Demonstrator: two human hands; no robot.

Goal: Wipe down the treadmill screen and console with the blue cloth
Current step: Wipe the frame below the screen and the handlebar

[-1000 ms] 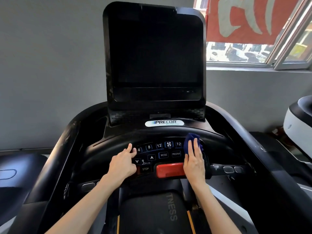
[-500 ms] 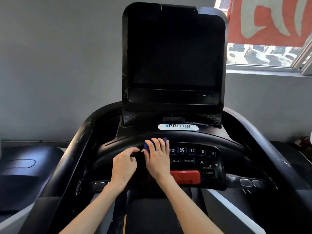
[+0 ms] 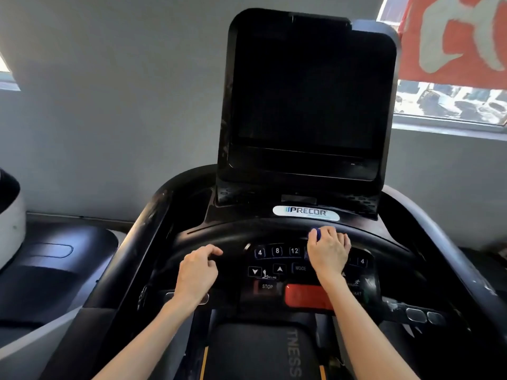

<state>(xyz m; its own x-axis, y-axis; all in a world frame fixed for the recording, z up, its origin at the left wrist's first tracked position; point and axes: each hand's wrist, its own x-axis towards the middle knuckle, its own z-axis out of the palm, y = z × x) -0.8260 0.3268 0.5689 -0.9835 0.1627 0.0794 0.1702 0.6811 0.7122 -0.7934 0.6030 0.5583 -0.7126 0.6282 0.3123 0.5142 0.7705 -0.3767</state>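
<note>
Head view: right hand (image 3: 329, 250) bunches the blue cloth (image 3: 315, 233) under curled fingers and presses it onto the console (image 3: 233, 239), just below the Precor badge (image 3: 306, 212). Grip is closed on it, likely for scrub pressure. Left hand (image 3: 197, 270) rests left of the keys (image 3: 277, 250), fingers loosely curled, holding nothing, probably bracing. Screen (image 3: 307, 91) sits above, neither hand on it.

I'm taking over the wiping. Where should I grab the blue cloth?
Pinch the bunched edge of the blue cloth that pokes out beyond the right hand, coming from above on the screen side. The rest is hidden under that hand, pressed onto the console.
</note>
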